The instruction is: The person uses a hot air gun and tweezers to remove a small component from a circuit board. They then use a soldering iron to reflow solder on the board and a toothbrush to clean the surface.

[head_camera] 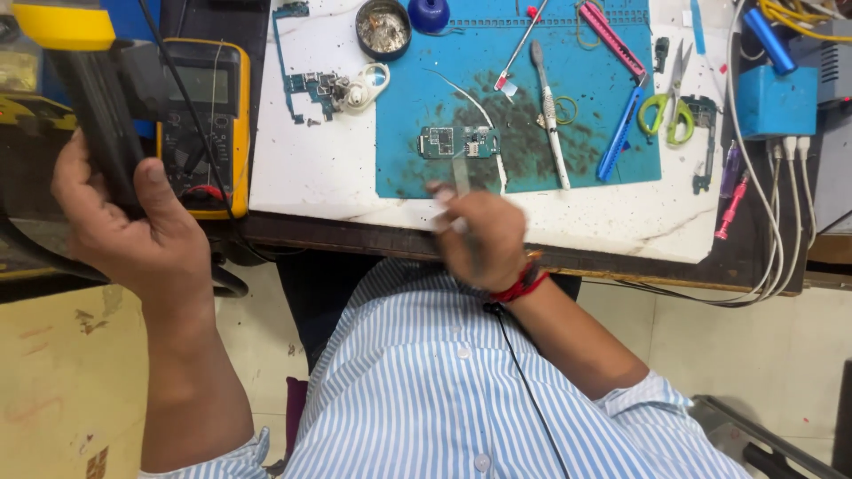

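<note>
The left hand (124, 222) is wrapped tight around the black handle of a hot-air tool with a yellow top end (84, 84), thumb laid along its side, held up off to the left of the bench over a yellow handheld multimeter (202, 124). The right hand (475, 235) pinches a pair of slim metal tweezers (461, 177) between thumb and fingertips (the hand is blurred, so the exact finger placement cannot be told); a red thread band sits at its wrist. The tweezer tips reach forward to a small green rectangular circuit board (457, 141), which lies flat near the front edge of a blue rubber work mat (603, 106). The board is densely covered with tiny components and silvery shielded blocks, and the mat around it is smudged dark with residue. Just right of the board lies a white-handled brush (550, 115), then a blue utility knife (619, 133) and green-handled scissors (670, 98). A second, longer green circuit board (306, 84) rests on the white marble benchtop (311, 177) to the left of the mat.
</note>
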